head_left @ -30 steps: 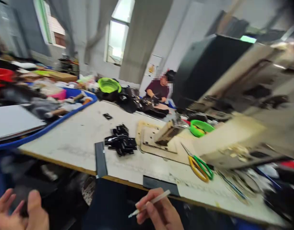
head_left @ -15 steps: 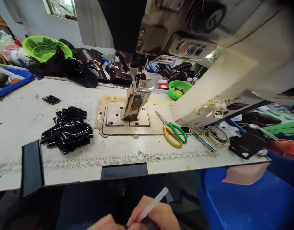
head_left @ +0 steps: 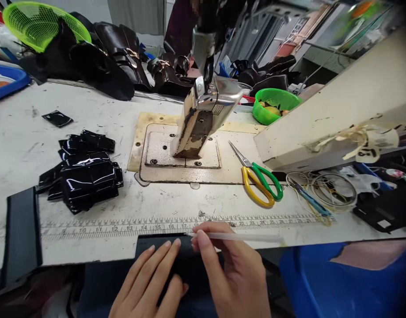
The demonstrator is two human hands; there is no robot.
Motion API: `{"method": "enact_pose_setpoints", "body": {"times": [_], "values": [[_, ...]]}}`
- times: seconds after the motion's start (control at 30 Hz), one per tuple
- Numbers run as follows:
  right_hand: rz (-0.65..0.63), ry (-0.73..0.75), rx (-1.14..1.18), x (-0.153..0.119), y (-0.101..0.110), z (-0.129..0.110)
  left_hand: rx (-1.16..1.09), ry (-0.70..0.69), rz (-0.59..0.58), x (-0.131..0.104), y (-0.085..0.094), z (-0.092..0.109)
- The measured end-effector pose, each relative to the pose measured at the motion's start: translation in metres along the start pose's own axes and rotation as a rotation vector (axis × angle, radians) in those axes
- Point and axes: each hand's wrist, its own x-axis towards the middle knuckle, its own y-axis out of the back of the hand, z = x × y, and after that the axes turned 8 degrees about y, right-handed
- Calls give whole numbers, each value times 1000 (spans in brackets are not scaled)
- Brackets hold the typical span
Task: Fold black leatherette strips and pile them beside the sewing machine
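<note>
We are pinching a thin white stick (head_left: pixel 237 237) between the thumb and fingertips of our right hand (head_left: pixel 234 274), and it is lying nearly level, its far end pointing right along the front edge of the worktable (head_left: pixel 20 145). Our left hand (head_left: pixel 149 282) is lying flat with its fingers together and stretched out, pressing on a dark piece (head_left: pixel 181 260) at the table's front edge, just left of the right hand. The stick is hovering just below the printed ruler strip (head_left: pixel 123 227) running along the table. Further back we are seeing a pile of glossy black pieces (head_left: pixel 80 174) on the left, the post of a sewing machine (head_left: pixel 203 119) on its plate in the middle, and yellow-and-green scissors (head_left: pixel 259 181) to its right. A green bowl (head_left: pixel 275 104) is sitting behind the scissors
</note>
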Motion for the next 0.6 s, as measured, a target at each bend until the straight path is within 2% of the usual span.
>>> {"method": "enact_pose_setpoints", "body": {"times": [0.2,0.37,0.5,0.6], "values": [[-59,122,-166,3,-7,9,-173,52,-6,-10,-7,-5],[-120,176,-172,4,-8,11,-156,40,-38,-10,-9,-6],[-149,202,-151,4,-8,12,-90,19,-5,-7,-7,-6],[-140,210,-155,4,-9,12,-119,66,25,-3,-4,-2]]}}
